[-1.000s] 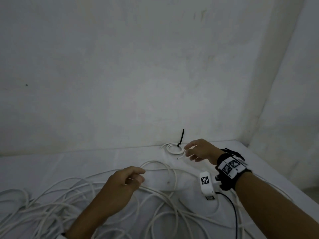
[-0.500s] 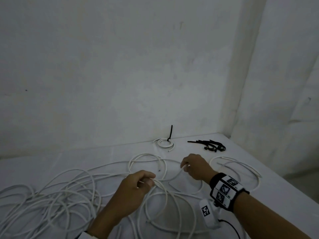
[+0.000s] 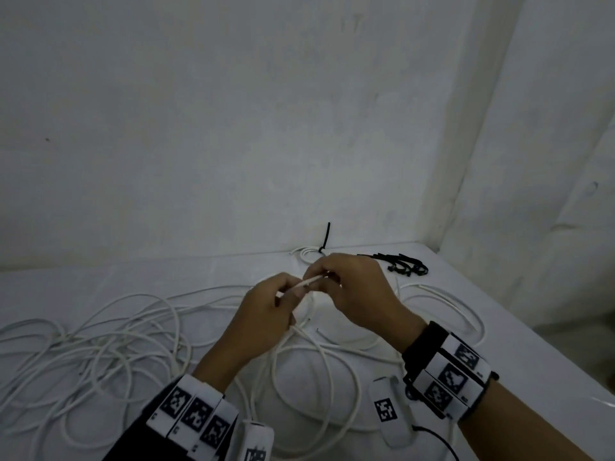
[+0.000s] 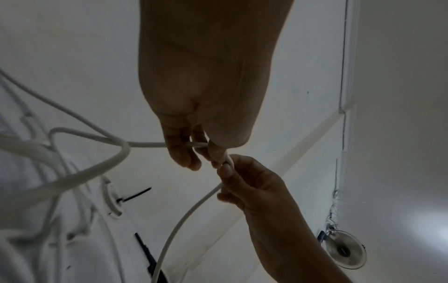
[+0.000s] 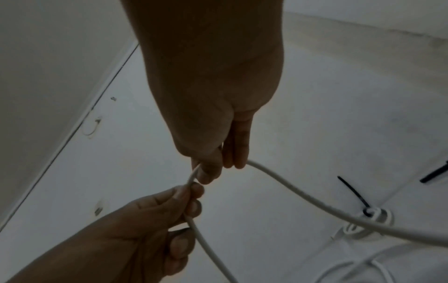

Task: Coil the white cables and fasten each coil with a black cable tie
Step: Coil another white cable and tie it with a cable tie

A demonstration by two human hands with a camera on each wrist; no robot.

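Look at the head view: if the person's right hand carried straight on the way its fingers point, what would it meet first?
Probably the left hand. The right hand points leftward at it, both pinching the thin white cable, fingertips nearly touching. Depth is unclear.

Finished coil (image 3: pixel 306 253) — seemingly half-hidden behind right hand (image 3: pixel 357 294).

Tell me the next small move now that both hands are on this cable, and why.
Probably bend the first loop: the left hand and right hand pinch one white cable close together near its end, no coil is formed yet, and spare black ties wait behind.
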